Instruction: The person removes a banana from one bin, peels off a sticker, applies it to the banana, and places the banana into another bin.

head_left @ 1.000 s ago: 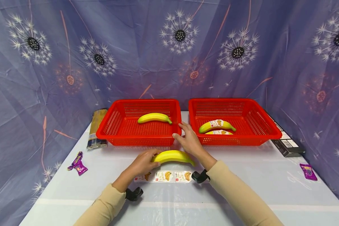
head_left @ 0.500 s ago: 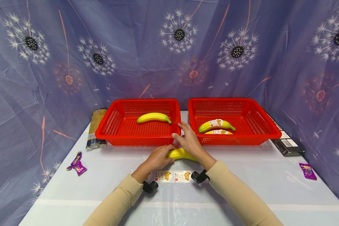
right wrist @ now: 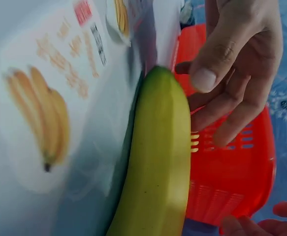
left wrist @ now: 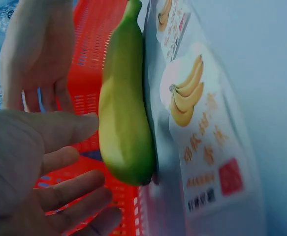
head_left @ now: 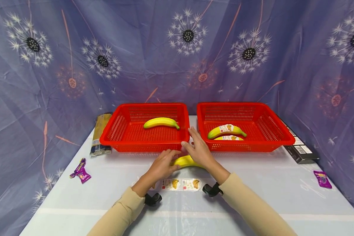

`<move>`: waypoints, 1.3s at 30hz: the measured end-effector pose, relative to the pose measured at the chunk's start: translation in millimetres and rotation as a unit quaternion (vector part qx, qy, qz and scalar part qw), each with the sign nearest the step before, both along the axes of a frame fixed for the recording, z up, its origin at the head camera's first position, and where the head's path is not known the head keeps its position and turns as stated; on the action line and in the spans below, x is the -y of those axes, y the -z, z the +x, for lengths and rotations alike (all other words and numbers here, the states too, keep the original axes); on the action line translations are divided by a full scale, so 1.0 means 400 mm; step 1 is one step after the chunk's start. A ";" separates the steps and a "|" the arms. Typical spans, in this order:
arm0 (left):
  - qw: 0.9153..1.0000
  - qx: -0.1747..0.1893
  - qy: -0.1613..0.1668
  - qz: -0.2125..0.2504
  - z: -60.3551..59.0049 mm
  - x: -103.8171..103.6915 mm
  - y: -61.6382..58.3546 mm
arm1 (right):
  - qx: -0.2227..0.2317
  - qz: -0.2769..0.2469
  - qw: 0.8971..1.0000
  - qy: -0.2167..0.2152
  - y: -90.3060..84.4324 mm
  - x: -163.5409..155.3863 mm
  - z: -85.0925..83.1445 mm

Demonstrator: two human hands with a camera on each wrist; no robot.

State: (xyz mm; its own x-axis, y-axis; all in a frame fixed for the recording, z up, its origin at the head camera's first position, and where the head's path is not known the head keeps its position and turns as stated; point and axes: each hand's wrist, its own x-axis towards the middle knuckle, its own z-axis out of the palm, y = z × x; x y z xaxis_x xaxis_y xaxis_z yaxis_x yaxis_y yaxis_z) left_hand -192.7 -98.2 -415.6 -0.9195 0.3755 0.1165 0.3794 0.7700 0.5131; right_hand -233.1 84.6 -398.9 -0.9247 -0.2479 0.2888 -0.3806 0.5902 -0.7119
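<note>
A yellow banana with greenish ends (head_left: 186, 161) lies on the table, behind a strip of white stickers (head_left: 172, 184) printed with bananas. My left hand (head_left: 162, 164) is at the banana's left end, fingers loosely spread; in the left wrist view its thumb (left wrist: 79, 128) comes right up to the peel. Above the banana's right part is my right hand (head_left: 200, 150), its fingers extended toward the gap between the baskets and nothing in its grasp. That hand and wrist hide the banana's right end in the head view. No sticker shows on the visible peel.
The left red basket (head_left: 147, 146) holds one plain banana (head_left: 161, 122); the right red basket (head_left: 253, 147) holds two stickered bananas (head_left: 227, 131). A noodle packet (head_left: 101, 134), purple candies (head_left: 82, 171), a black box (head_left: 301, 154) and another purple packet (head_left: 322, 179) lie at the sides.
My left hand slid the banana to the right, then loosened its hold and drew back slightly left. My right hand has stayed nearly in place.
</note>
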 end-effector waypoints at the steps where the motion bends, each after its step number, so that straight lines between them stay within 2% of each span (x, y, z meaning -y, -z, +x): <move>1: 1.000 -0.010 -0.005 0.007 0.009 0.006 -0.003 | -0.010 -0.006 1.000 -0.005 0.000 -0.005 0.011; 6: 0.998 -0.041 -0.015 0.034 0.057 0.039 -0.008 | -0.086 -0.012 0.996 -0.014 0.016 -0.045 0.081; 10: 0.998 -0.045 -0.003 0.034 0.095 0.054 0.000 | -0.127 0.027 0.991 -0.013 0.045 -0.079 0.139; 17: 0.998 -0.059 0.031 0.006 0.136 0.055 0.026 | -0.081 0.085 0.992 -0.038 0.096 -0.120 0.206; 25: 0.997 -0.052 0.060 0.000 0.143 0.036 0.049 | -0.056 0.129 0.988 -0.068 0.123 -0.123 0.222; 30: 0.998 -0.035 0.057 -0.009 0.142 0.025 0.057 | -0.042 0.156 0.984 -0.076 0.135 -0.120 0.219; 39: 0.997 -0.041 0.058 -0.021 0.140 0.022 0.064 | -0.041 0.179 0.980 -0.076 0.145 -0.119 0.215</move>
State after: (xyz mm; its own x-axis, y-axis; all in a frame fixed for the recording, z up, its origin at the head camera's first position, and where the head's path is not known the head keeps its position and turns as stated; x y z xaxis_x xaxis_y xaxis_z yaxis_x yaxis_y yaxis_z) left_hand -136.9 -106.8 -441.2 -0.8577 0.4848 0.1712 0.5063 0.7385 0.4453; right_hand -147.1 132.0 -456.9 -0.8468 -0.4793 0.2306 -0.5304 0.7286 -0.4334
